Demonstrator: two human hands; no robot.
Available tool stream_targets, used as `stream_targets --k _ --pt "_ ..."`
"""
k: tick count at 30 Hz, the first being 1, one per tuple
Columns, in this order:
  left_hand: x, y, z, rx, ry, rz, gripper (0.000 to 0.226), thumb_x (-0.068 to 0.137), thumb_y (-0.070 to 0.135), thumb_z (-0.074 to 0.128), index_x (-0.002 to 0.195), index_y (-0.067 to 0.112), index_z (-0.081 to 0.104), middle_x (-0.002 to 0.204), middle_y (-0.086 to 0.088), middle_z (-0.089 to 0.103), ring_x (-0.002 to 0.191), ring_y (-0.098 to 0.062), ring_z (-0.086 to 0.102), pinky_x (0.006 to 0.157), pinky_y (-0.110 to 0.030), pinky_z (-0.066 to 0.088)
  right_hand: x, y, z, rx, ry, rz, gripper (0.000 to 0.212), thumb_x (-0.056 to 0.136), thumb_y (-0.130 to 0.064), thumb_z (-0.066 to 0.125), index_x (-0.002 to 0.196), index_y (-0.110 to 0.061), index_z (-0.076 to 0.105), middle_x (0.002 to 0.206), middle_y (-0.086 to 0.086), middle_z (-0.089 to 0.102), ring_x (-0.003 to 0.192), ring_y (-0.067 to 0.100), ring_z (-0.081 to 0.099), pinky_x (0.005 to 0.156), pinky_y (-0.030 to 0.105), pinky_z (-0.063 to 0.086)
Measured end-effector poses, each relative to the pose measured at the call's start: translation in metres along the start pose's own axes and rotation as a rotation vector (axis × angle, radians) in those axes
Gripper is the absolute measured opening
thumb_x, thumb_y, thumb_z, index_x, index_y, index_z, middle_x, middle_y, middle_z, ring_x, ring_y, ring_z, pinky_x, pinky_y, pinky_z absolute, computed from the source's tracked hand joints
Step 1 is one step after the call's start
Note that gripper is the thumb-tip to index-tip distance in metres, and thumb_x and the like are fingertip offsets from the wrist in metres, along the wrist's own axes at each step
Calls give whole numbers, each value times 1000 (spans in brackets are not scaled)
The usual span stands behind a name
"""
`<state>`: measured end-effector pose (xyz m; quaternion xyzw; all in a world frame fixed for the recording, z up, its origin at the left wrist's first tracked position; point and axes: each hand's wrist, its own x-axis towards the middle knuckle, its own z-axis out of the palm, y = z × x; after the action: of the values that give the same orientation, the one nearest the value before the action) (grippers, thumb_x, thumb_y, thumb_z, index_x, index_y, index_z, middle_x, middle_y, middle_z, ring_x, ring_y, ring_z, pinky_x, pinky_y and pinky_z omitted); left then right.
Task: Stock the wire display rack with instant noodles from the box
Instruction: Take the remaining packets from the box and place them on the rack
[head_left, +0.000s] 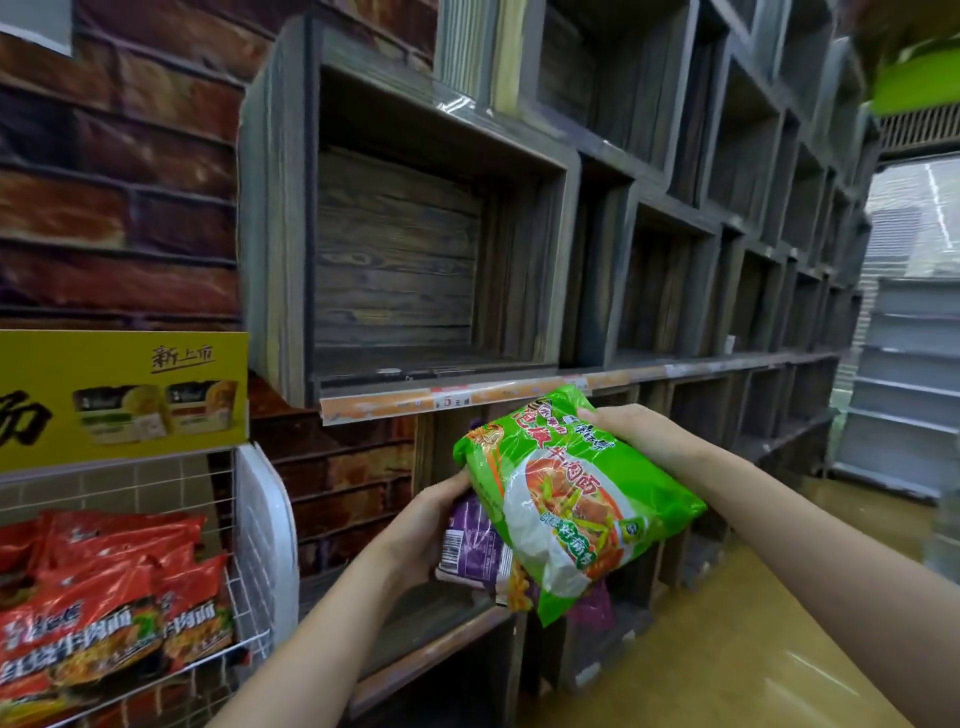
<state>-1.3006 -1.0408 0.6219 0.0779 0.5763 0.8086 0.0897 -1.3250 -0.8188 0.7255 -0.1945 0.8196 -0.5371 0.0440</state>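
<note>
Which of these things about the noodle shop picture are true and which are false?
1. Both hands hold noodle packs. True: the left hand and the right hand grip a stack.
2. The top pack is blue. False: it is green, with a purple pack under it.
3. The wire rack holds red packs. True.
4. The wooden cubby above the hands is full of noodles. False: no noodles show in it.
5. The sign above the rack is yellow. True.

Glossy plastic noodle packs (576, 499), white wire rack (244, 587) (thin metal), matt rough-grained wooden crates (395, 260).
</note>
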Motion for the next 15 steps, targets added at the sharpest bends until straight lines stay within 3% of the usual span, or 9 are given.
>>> stream_targets --k 4,6,10,15 --pt "15 -2 37 91 37 46 33 88 35 53 85 7 70 80 -11 74 65 -19 71 66 -31 58 -21 13 -42 56 35 -15 24 95 -25 52 91 -11 71 93 13 73 81 26 69 79 39 56" --pt "24 -5 57 158 75 66 39 82 41 60 95 5 69 86 -13 74 67 -19 71 70 -32 58 -33 20 -69 142 116 -53 23 97 -21 49 91 -10 69 82 8 74 72 20 71 71 35 58" --pt "39 -18 92 184 189 94 30 91 35 57 102 9 66 78 -5 74 62 -14 70 57 -24 58 -56 39 -125 90 298 -153 23 99 -20 44 92 -15 65 75 -2 72 60 5 67 62 23 56" --pt "47 -28 121 239 274 57 37 92 35 57 118 9 61 99 -11 71 82 -22 69 70 -35 57 -75 63 -174 77 396 -162 25 100 -22 43 85 -17 63 84 2 65 57 3 65 60 21 55"
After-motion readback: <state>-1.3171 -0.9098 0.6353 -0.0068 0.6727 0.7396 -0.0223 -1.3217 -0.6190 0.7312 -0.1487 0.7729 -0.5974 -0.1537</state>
